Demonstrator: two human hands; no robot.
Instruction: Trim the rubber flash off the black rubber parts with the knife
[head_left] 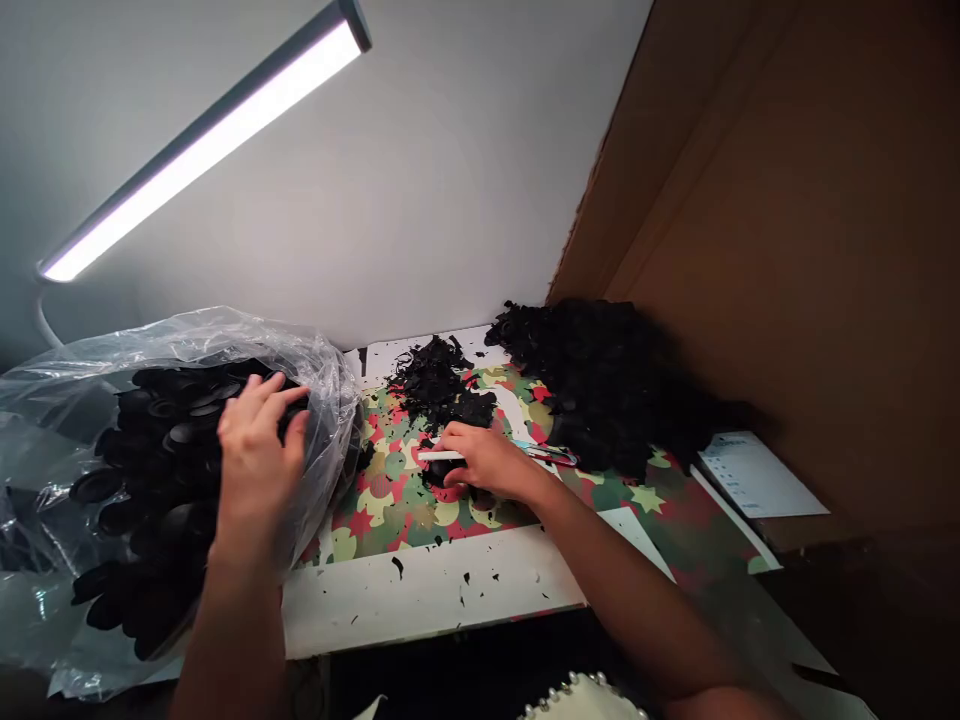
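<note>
My left hand [262, 440] is over the mouth of a clear plastic bag [217, 330], its fingers spread apart and nothing visible in its grasp. Inside the bag lie many round, dark, cup-like parts [180, 435], and my fingertips are close to the uppermost ones. At the middle of the table, my right hand [487, 460] is closed around a thin white stick-like tool [441, 456], whose kind I cannot make out. Just below that hand sits a black piece [435, 474], partly covered by the fingers.
Black scraps [431, 375] are heaped behind my right hand. A large mound of black parts [600, 390] fills the back right. The table has a patterned cover [390, 520]. Cardboard [765, 260] walls the right side, and a lit lamp [217, 140] hangs at upper left.
</note>
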